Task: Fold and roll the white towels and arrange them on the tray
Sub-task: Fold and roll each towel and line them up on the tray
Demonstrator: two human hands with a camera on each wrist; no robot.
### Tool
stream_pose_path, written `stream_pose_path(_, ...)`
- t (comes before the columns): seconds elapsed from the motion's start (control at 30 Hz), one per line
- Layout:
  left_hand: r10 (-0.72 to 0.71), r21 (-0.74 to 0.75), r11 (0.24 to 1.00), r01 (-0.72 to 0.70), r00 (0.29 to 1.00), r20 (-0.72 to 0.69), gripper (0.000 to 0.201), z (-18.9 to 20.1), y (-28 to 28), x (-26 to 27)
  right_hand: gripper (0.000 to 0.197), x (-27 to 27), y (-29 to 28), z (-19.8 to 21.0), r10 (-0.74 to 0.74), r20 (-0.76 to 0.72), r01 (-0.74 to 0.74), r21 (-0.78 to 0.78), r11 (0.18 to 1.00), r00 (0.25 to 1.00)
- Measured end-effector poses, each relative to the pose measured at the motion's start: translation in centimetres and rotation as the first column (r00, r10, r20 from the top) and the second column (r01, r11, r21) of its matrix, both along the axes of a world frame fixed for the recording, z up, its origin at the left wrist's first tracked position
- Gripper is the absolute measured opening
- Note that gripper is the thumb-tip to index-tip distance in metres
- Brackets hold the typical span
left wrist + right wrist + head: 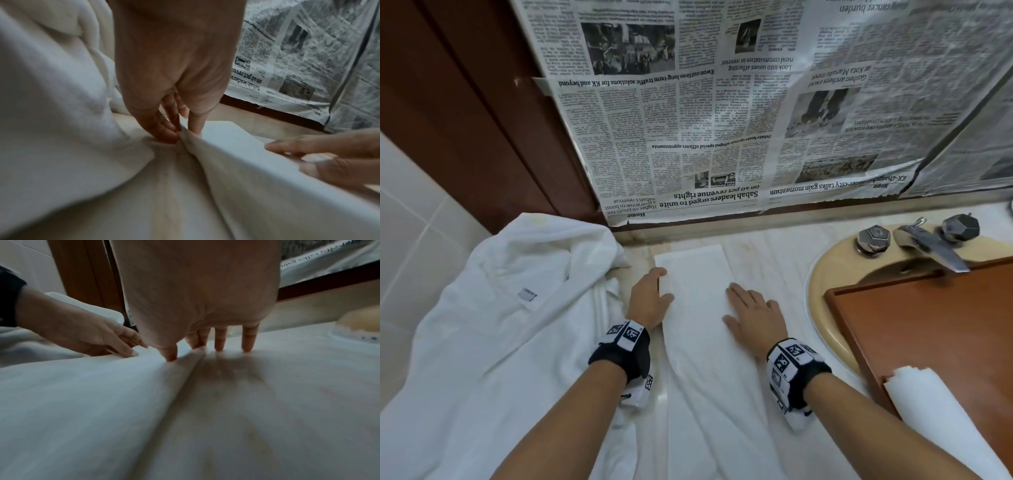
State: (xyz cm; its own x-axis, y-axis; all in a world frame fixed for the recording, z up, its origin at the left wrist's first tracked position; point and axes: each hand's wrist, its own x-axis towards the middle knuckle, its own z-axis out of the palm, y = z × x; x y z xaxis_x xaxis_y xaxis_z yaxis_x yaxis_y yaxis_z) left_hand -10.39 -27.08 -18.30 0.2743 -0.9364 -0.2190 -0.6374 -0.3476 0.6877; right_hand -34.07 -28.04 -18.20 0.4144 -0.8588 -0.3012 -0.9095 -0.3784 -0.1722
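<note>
A long white towel [698, 308], folded into a narrow strip, lies along the marble counter [767, 260] in front of me. My left hand [662, 284] is at its left edge, and in the left wrist view the thumb and fingers [164, 129] pinch that edge into a small ridge. Flat on the right half of the towel lies my right hand [739, 301], with straight fingertips [248, 347] pressing the cloth down. At the right, a brown wooden tray [928, 325] sits over the sink. One rolled white towel [935, 404] lies on its near end.
A heap of loose white towelling [500, 325] covers the counter at the left. A beige sink [822, 274] with a chrome tap [928, 246] sits under the tray. Newspaper sheets [722, 120] cover the wall behind, and a dark wooden frame [465, 120] stands at the back left.
</note>
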Motion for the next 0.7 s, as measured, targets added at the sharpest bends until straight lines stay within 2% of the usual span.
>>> stream_pose_path(0.1, 0.011, 0.003, 1.0, -0.011, 1.0, 0.021, 0.078, -0.1, 1.4, -1.3, 0.061, 0.5, 0.3, -0.2, -0.046, 0.013, 0.046, -0.019, 0.999, 0.999)
stream_pose_path(0.2, 0.019, -0.011, 1.0, -0.018, 0.991, 0.136, 0.071, 0.0, 4.5, -3.7, 0.064, 0.7, 1.6, -0.3, 0.028, 0.074, -0.029, 0.016, 0.999, 0.997)
stream_pose_path(0.3, -0.125, 0.085, 0.991, 0.104, 0.943, 0.307, 0.066, -1.0, 8.1, -5.8, 0.086, -0.3, 3.1, -1.5, 0.141, 0.034, -0.143, 0.049, 0.989, 0.989)
stream_pose_path(0.37, -0.165, 0.1, 0.985, 0.137, 0.917, 0.364, 0.073, -1.8, 9.1, -6.2, 0.085, -1.3, 3.2, -2.3, 0.142, 0.02, -0.142, 0.025, 0.99, 0.99)
stream_pose_path(0.47, -0.136, 0.08, 0.99, 0.113, 0.916, 0.378, 0.065, -2.5, 9.2, -6.1, 0.083, -1.6, 3.3, -2.5, 0.08, 0.043, -0.081, 0.002, 0.997, 0.996)
stream_pose_path(0.57, -0.094, -0.004, 0.995, 0.101, 0.943, 0.319, 0.073, -2.3, 10.3, -6.8, 0.08, -1.3, 5.0, -1.9, 0.029, 0.075, -0.03, 0.02, 0.999, 0.997)
stream_pose_path(0.7, -0.199, 0.06, 0.98, 0.19, 0.925, 0.323, 0.079, -2.6, 13.4, -8.6, 0.059, -2.6, 9.1, -2.4, 0.145, 0.076, -0.146, 0.002, 0.989, 0.986)
